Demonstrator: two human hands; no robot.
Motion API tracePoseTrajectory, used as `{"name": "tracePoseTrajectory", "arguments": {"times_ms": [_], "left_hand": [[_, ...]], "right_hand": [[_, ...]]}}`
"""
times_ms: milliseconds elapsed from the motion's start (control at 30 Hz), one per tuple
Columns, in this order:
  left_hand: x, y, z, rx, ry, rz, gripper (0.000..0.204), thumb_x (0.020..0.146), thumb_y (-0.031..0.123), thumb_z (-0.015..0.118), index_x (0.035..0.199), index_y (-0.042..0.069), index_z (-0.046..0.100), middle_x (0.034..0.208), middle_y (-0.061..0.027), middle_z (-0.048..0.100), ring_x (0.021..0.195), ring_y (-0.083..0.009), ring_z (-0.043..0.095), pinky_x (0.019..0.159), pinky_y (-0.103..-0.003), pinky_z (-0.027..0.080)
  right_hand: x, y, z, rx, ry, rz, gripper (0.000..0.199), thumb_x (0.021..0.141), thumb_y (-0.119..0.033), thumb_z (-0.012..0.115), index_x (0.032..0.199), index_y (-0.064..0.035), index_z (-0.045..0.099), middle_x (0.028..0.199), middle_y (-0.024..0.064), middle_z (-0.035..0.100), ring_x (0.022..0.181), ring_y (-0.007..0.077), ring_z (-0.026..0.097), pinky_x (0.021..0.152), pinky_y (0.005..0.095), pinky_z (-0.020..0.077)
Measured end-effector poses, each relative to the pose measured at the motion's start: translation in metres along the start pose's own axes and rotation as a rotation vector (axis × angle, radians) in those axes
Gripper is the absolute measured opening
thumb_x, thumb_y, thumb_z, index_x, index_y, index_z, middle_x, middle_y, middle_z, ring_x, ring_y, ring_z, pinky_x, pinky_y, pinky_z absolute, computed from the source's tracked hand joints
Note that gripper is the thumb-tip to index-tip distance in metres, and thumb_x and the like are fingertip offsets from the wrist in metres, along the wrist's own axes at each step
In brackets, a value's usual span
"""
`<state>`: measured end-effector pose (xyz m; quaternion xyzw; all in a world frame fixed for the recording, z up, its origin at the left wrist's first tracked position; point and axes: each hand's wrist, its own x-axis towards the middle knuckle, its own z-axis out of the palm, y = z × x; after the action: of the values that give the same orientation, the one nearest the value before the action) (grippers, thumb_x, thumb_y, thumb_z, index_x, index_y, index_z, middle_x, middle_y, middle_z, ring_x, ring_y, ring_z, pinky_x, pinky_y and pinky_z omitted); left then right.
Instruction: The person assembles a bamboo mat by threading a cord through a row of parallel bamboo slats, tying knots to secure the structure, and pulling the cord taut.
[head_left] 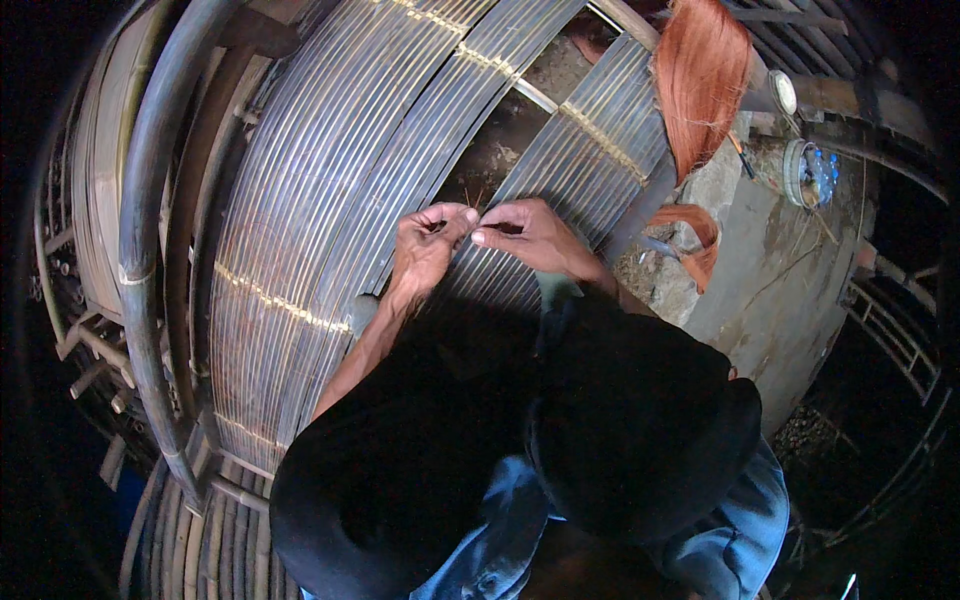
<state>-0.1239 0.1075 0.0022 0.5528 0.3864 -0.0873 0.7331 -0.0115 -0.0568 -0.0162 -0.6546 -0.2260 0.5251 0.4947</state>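
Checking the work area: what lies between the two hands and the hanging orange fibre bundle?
In the head view, only bound bamboo slats span between the left hand, right hand and orange fibre bundle.

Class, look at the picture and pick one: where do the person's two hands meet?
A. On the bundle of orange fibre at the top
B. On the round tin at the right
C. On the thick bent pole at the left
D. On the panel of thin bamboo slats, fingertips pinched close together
D: the left hand and right hand meet fingertip to fingertip over the slat panel, away from the orange fibre.
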Motion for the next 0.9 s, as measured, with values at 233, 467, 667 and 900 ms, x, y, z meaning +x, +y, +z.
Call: {"name": "tracePoseTrajectory", "arguments": {"times_ms": [233,467,667,900], "left_hand": [[-0.002,0.005,-0.004,0.012,-0.211,-0.008,0.015,0.1,0.014,0.062,0.099,0.001,0.069,0.085,-0.0083,0.072,0.077,-0.0136,0.069,0.052,-0.025,0.051],[-0.005,0.012,-0.008,-0.038,-0.332,-0.263,0.016,0.099,0.017,0.063,0.101,0.001,0.067,0.074,-0.0069,0.066,0.054,-0.0107,0.061,0.04,-0.021,0.04],[-0.001,-0.002,-0.014,0.019,-0.259,-0.199,0.014,0.095,0.016,0.07,0.1,0.003,0.073,0.072,-0.0021,0.065,0.054,-0.0052,0.052,0.045,-0.019,0.034],[0.002,0.01,-0.008,0.158,-0.015,-0.059,0.012,0.087,0.006,0.075,0.096,-0.001,0.077,0.083,-0.0035,0.072,0.071,-0.0084,0.061,0.067,-0.024,0.049]], "right_hand": [[0.0,-0.007,-0.008,0.058,0.143,-0.045,0.035,0.091,-0.023,0.073,0.117,0.0007,0.07,0.101,0.0093,0.073,0.096,0.0138,0.066,0.087,0.0302,0.0522],[0.002,0.0,-0.017,-0.072,-0.053,-0.298,0.032,0.092,-0.01,0.068,0.122,0.0013,0.067,0.107,0.0125,0.071,0.099,0.0179,0.066,0.088,0.0309,0.0509],[0.002,-0.015,-0.018,-0.297,-0.012,-0.271,0.019,0.092,-0.014,0.067,0.106,-0.001,0.07,0.096,0.0165,0.071,0.089,0.0267,0.07,0.08,0.0372,0.0541],[0.007,-0.024,-0.032,-0.345,0.48,-0.22,0.028,0.086,-0.024,0.074,0.104,-0.0036,0.071,0.1,0.0143,0.068,0.092,0.0291,0.067,0.082,0.0402,0.053]]}}
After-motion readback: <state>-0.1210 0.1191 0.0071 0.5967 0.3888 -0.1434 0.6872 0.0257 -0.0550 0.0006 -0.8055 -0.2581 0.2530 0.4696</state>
